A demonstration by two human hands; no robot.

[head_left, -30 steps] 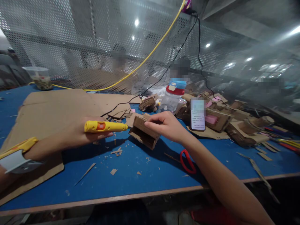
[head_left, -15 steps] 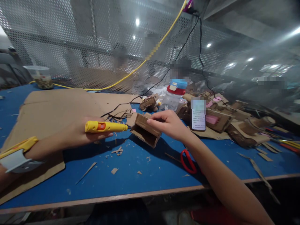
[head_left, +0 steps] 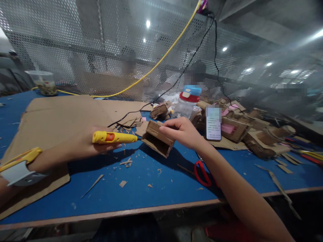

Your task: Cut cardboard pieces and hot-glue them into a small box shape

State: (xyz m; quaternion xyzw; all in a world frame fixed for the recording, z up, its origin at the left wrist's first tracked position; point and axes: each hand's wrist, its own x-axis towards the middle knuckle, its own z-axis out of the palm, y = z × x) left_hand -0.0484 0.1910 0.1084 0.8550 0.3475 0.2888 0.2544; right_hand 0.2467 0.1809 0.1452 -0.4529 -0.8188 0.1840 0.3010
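A yellow pen-like tool (head_left: pixel 114 137) with an orange part is gripped in my left hand (head_left: pixel 97 144), its dark tip pointing right at the left edge of a small cardboard box (head_left: pixel 157 138). Whether the tip touches the box is too small to tell. My right hand (head_left: pixel 180 131) pinches the box's upper right side, fingers closed on it. The box is tilted, with its open side facing me. Red-handled scissors (head_left: pixel 202 173) lie partly under my right forearm.
A large cardboard sheet (head_left: pixel 58 117) covers the left of the blue table (head_left: pixel 113 195). Behind the box are cardboard scraps and a bottle (head_left: pixel 185 104). A phone (head_left: pixel 213 124) stands before cardboard pieces at right. Black and yellow cables cross behind.
The box and my right hand have shifted very slightly right. The yellow tool has also moved a touch right, still held in my left hand.
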